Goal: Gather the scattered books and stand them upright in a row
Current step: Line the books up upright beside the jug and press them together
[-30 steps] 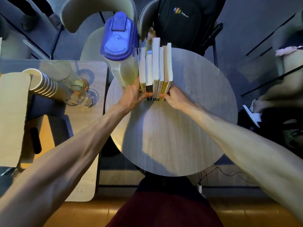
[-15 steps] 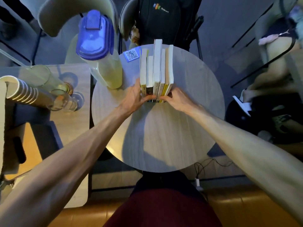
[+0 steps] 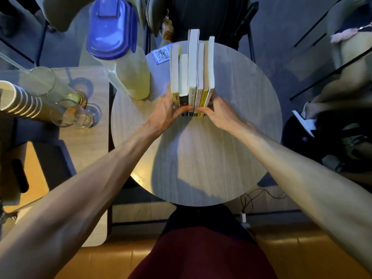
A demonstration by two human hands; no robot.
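Several books (image 3: 192, 73) stand upright, pressed together in a row, at the far middle of the round wooden table (image 3: 201, 158). Their spines face me, one of them yellow. My left hand (image 3: 166, 110) clasps the row's left side, thumb across the spines' lower ends. My right hand (image 3: 218, 112) clasps the right side, thumb meeting the left thumb in front of the spines. The fingers behind the books are hidden.
A tall jug (image 3: 118, 49) with a blue lid stands on the table just left of the books. A QR sticker (image 3: 161, 54) lies behind it. Glasses (image 3: 66, 109) and stacked paper cups (image 3: 22, 99) crowd the side table at left. Chairs and a backpack (image 3: 203, 17) stand beyond.
Both hands keep squeezing the row of books; the row has hardly moved on the table. The camera has shifted, so the jug and side table sit further left in view.
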